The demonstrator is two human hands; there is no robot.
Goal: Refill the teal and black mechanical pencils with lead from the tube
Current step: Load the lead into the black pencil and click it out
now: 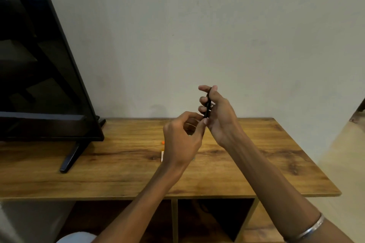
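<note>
Silver bangle (311, 228) on right forearm, nearest. Left hand (182, 138) over table (118, 173) centre, fingertips pinched at black pencil's (207, 105) lower end. Right hand (217, 112) grips pencil upright, above far edge. Orange cap (163, 142) on tabletop. TV (39, 65) far left.

Both forearms were bare from wrist to the lower edge of the view, with no sleeves showing. The right forearm carried a plain, smooth silver metal bangle (310, 229), a thin round band sitting loosely well up from the wrist. The left hand (180, 140) and right hand (216, 112) wore no gloves; rings, if any, could not be made out.
</note>
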